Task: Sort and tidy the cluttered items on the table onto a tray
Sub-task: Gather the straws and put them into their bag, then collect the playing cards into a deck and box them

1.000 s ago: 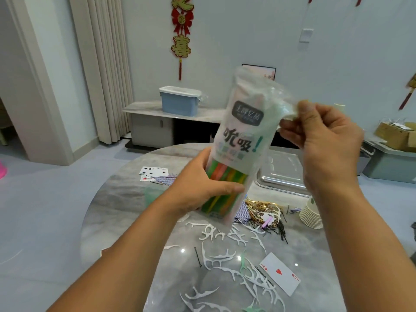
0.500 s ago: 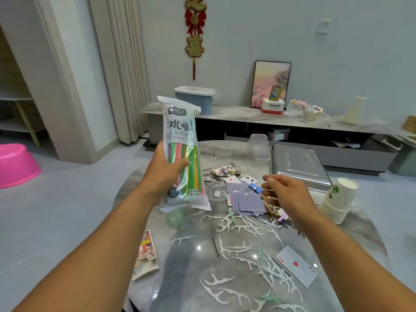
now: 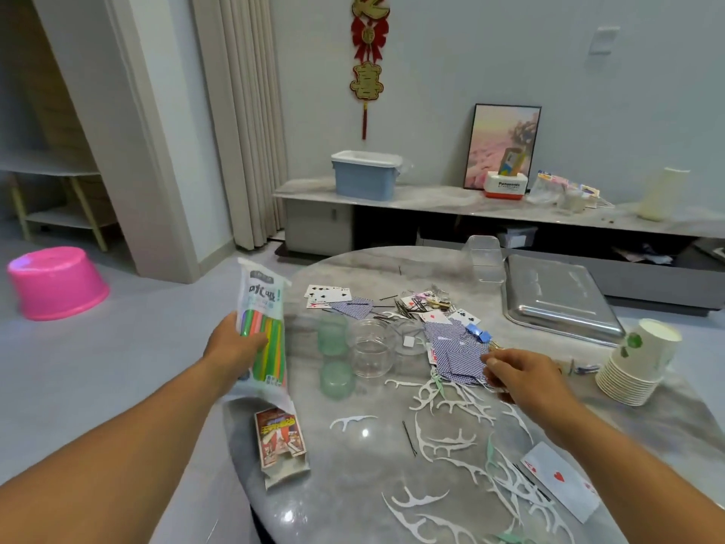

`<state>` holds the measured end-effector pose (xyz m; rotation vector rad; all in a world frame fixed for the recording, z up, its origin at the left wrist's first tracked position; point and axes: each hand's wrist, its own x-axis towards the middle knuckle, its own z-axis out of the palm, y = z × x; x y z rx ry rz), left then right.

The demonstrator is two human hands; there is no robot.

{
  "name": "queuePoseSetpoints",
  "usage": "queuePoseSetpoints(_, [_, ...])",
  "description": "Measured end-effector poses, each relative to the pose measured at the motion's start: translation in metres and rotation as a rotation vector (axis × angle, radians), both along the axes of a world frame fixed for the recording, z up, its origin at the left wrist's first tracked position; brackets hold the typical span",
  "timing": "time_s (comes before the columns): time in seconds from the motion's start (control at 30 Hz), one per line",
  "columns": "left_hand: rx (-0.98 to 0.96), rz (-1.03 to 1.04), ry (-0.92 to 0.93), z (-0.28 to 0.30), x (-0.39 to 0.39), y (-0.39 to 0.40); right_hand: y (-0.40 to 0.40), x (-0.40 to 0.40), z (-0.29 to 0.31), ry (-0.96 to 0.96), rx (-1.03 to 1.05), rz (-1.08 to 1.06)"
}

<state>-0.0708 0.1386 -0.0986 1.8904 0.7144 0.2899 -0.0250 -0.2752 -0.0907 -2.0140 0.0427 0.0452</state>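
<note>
"Where was the straw packet point(image 3: 263, 333)?"

"At the table's point(image 3: 451, 500) left edge, gripped in the left hand point(image 3: 235, 345). The right hand point(image 3: 521, 373), fingers curled, possibly pinching nothing yet, hovered over blue-backed cards point(image 3: 457, 357). Squaring them first would have helped."

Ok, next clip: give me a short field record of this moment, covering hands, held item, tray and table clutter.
left hand: grips the straw packet, upright at the table's left edge
right hand: fingers loosely curled, over the blue-backed playing cards; grip on a card not clear
tray: metal, far right of the table, nothing visible in it
clutter: floss picks, paper cup stack, clear jar, card box
</note>
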Motion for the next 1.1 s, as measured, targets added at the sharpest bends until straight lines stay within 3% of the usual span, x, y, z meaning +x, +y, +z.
queuePoseSetpoints(0.17, [-0.028, -0.041, 0.03, -0.038, 0.01, 0.01, -0.018, 0.0, -0.013, -0.077, -0.212, -0.008])
queuePoseSetpoints(0.3, [-0.003, -0.072, 0.01, -0.056, 0.018, 0.016, -0.042, -0.009, -0.032, -0.109, -0.268, -0.076])
queuePoseSetpoints(0.37, [0.12, -0.115, 0.009, -0.056, 0.02, 0.018, -0.052, -0.018, -0.044, -0.113, -0.28, -0.093])
queuePoseSetpoints(0.5, [0.577, -0.111, 0.087, -0.052, 0.028, 0.006, -0.07, -0.039, -0.068, -0.124, -0.418, -0.1])
queuePoseSetpoints(0.7, [0.61, -0.169, -0.253, -0.042, 0.003, -0.102, -0.085, -0.069, -0.088, -0.149, -0.501, -0.116])
queuePoseSetpoints(0.8, [0.602, -0.275, -0.312, -0.052, -0.02, -0.155, -0.088, -0.075, -0.088, -0.137, -0.608, -0.136])
queuePoseSetpoints(0.9, [0.585, -0.28, -0.23, -0.07, -0.046, -0.187, -0.092, -0.084, -0.088, -0.115, -0.643, -0.174])
queuePoseSetpoints(1.1, [0.685, -0.217, 0.195, -0.101, -0.073, -0.213, -0.094, -0.105, -0.095, -0.058, -0.633, -0.261])
